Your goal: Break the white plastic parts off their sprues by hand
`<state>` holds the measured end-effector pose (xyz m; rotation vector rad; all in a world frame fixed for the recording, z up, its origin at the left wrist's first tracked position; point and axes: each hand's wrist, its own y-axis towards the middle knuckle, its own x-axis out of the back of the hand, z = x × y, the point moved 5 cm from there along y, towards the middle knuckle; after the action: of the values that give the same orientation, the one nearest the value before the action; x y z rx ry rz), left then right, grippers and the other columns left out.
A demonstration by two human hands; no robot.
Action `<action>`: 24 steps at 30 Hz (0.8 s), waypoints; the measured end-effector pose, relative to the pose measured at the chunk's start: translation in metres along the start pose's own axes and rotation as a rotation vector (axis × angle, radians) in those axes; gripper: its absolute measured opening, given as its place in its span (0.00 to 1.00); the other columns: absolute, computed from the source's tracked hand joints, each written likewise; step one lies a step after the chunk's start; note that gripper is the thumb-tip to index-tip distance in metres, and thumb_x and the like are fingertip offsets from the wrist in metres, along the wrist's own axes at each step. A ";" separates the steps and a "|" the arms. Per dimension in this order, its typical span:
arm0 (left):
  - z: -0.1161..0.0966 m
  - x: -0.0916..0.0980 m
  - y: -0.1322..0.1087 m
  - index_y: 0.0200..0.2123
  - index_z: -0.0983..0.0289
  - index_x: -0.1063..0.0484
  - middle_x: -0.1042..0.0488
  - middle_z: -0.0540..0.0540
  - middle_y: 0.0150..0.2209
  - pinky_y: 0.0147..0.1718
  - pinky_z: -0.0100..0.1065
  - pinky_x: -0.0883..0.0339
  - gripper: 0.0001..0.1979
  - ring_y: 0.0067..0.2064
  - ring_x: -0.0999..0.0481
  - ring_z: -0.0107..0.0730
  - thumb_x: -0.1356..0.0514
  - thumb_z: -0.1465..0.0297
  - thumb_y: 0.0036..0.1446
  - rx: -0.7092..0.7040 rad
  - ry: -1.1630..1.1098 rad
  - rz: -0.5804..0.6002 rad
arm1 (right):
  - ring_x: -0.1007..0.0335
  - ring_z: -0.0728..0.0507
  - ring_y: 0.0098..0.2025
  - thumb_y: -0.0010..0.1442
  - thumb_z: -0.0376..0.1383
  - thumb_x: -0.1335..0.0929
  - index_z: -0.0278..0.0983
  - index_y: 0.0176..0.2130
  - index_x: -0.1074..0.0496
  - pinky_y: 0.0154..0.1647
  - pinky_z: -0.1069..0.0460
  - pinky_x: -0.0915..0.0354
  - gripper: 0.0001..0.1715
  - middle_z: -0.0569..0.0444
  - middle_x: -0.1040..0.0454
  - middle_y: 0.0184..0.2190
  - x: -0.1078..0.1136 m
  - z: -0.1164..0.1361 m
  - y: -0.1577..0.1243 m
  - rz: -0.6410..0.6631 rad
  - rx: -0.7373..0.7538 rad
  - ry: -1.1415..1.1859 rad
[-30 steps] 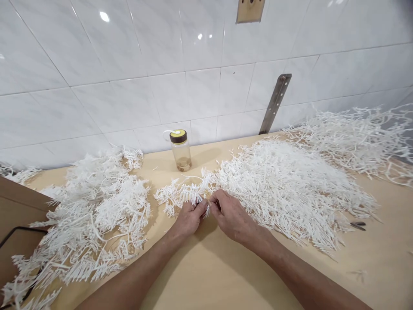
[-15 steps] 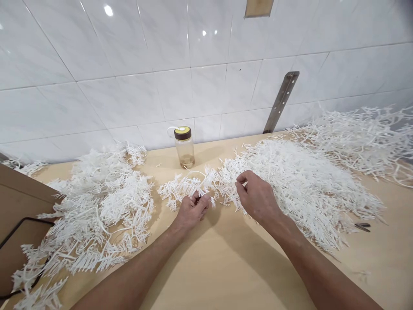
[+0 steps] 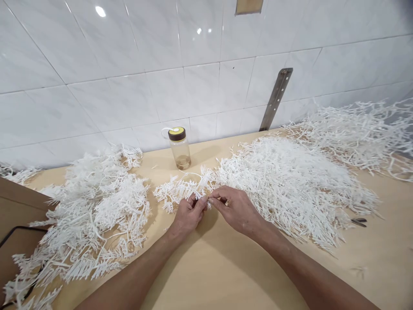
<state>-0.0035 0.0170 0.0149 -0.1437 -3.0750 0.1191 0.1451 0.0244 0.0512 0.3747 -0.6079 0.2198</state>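
My left hand [image 3: 191,212] is closed in a pinch on a white branched plastic sprig [image 3: 180,188], which spreads out to the left beyond the fingers. Right beside it, my right hand [image 3: 232,206] pinches with thumb and forefinger at the near end of the sprig, almost touching the left thumb. Whatever lies between the right fingertips is too small to make out. Close to the right hand spreads a broad heap of white plastic sprigs [image 3: 290,181]. A looser pile of white sprigs [image 3: 103,202] lies to the left.
Behind the hands stands a clear bottle [image 3: 180,150] with a dark and yellow lid. More long white stems [image 3: 361,133] lie at the back right. A small dark tool [image 3: 359,222] rests by the right heap. Cardboard [image 3: 22,215] stands at left; a metal bracket [image 3: 276,100] leans at the tiled wall.
My right hand has come left and down from the edge of the right heap to meet my left hand at the sprig. My left hand keeps its pinch. The view has shifted slightly.
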 end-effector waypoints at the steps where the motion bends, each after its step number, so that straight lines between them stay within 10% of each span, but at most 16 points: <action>1: 0.000 0.000 0.000 0.24 0.63 0.35 0.42 0.44 0.16 0.19 0.29 0.54 0.26 0.18 0.47 0.20 0.37 0.46 0.51 0.002 0.006 -0.004 | 0.27 0.44 0.35 0.64 0.36 0.34 0.41 0.34 0.22 0.36 0.50 0.35 0.11 0.54 0.21 0.34 0.000 -0.001 0.000 0.002 -0.022 -0.009; 17: -0.003 0.003 0.000 0.20 0.61 0.41 0.42 0.46 0.18 0.24 0.32 0.49 0.18 0.24 0.44 0.27 0.40 0.58 0.54 -0.090 0.246 -0.146 | 0.39 0.47 0.26 0.64 0.30 0.39 0.39 0.31 0.39 0.27 0.52 0.49 0.08 0.53 0.31 0.28 -0.031 0.006 -0.005 0.044 -0.147 -0.324; 24: -0.009 0.011 -0.005 0.23 0.61 0.39 0.42 0.46 0.21 0.25 0.31 0.49 0.17 0.24 0.44 0.26 0.41 0.58 0.58 -0.279 0.237 -0.250 | 0.34 0.44 0.28 0.57 0.32 0.35 0.39 0.27 0.36 0.27 0.52 0.45 0.07 0.52 0.28 0.26 -0.011 -0.014 0.006 -0.068 -0.362 -0.202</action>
<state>-0.0145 0.0137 0.0246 0.1997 -2.8251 -0.3161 0.1414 0.0348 0.0363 0.0668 -0.8164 0.0038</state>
